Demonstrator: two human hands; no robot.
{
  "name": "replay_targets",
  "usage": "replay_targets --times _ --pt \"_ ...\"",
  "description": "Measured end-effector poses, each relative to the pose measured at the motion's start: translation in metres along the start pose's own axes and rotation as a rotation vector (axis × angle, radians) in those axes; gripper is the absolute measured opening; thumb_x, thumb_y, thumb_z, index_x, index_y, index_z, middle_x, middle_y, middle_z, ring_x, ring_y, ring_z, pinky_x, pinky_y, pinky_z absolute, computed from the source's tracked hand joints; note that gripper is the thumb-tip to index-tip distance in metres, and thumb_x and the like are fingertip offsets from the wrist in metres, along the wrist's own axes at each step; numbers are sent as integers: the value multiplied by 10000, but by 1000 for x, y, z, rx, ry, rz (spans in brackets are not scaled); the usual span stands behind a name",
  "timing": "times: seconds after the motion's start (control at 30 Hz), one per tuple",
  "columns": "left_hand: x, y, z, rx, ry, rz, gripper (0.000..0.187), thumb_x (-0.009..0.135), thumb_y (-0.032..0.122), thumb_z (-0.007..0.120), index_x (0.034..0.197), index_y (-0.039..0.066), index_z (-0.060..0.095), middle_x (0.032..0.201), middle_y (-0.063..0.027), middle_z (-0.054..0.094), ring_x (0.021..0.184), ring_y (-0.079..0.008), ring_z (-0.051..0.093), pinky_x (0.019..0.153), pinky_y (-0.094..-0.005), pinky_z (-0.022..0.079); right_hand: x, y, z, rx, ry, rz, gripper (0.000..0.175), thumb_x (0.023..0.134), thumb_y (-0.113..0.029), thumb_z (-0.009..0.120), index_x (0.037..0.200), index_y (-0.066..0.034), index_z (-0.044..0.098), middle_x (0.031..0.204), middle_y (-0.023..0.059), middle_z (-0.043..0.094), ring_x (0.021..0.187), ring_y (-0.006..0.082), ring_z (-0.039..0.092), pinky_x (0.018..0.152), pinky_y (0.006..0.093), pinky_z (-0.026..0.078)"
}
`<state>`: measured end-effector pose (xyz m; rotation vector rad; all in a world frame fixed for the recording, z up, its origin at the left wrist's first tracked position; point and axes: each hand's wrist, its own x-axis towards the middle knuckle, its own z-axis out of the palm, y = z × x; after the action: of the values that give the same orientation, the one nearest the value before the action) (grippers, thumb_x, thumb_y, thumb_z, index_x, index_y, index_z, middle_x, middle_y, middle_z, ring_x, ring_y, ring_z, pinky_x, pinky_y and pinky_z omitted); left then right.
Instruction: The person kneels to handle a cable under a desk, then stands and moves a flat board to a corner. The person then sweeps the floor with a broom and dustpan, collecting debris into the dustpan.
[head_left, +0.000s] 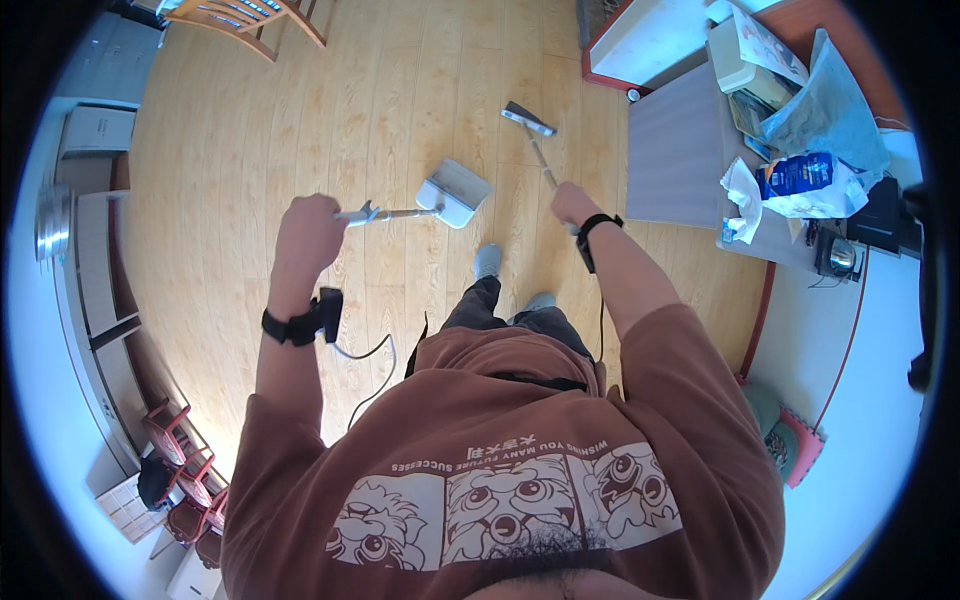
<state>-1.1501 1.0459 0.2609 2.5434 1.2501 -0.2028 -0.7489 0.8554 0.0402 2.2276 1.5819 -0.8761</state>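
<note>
My left hand (307, 232) is closed around the handle end of a long-handled dustpan (454, 193), whose grey and white pan lies over the wooden floor ahead of my feet. My right hand (576, 205) grips the handle of a broom (529, 118). Its dark, narrow head is at the floor, ahead and to the right of the dustpan, and does not touch it. Both wrists carry black bands with devices, and a cable hangs near the left one.
A wooden chair (247, 22) stands at the top left. On the right, a cloth-covered table (671, 150) holds plastic bags, a blue package (799, 176) and a kettle-like metal object. Cabinets (97, 131) line the left wall, with red chairs (184, 457) lower left. Cushions lie lower right.
</note>
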Motion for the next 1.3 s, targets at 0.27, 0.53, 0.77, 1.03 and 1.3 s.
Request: replay_targets --times 0.27,0.53,0.77,1.03,1.3 --pt "53 9 9 74 70 -4 84 792 67 643 791 -15 659 820 -235 678 784 -372 689 676 -421 566 -76 -52 14 117 -262 -163 208 771 -93 619 939 -14 714 671 186 675 591 313 677 547 405 532" --pt "52 6 11 69 51 -50 78 794 67 630 789 -4 663 838 -235 684 800 -378 686 699 -432 564 -143 7 -107 851 -289 210 339 816 -57 575 1142 -17 658 622 57 556 452 139 530 414 311 444" --pt "11 -24 -3 -51 28 -262 188 810 186 673 860 15 733 839 -204 688 814 -361 670 740 -435 543 -20 37 -133 324 55 -77 192 801 -40 526 933 20 651 803 232 674 721 342 689 617 451 542" --pt "34 -7 -14 -122 -29 -551 197 805 184 730 907 17 747 858 -202 704 795 -341 687 742 -410 552 186 14 -97 -77 38 -396 195 776 -124 612 876 17 703 888 255 686 855 401 686 758 467 555" --pt "64 -16 -12 -37 -229 -618 204 824 197 690 922 25 741 877 -196 708 827 -354 687 763 -429 557 90 4 -139 170 -428 -355 127 755 -74 602 788 27 670 735 218 669 656 327 688 599 418 548"
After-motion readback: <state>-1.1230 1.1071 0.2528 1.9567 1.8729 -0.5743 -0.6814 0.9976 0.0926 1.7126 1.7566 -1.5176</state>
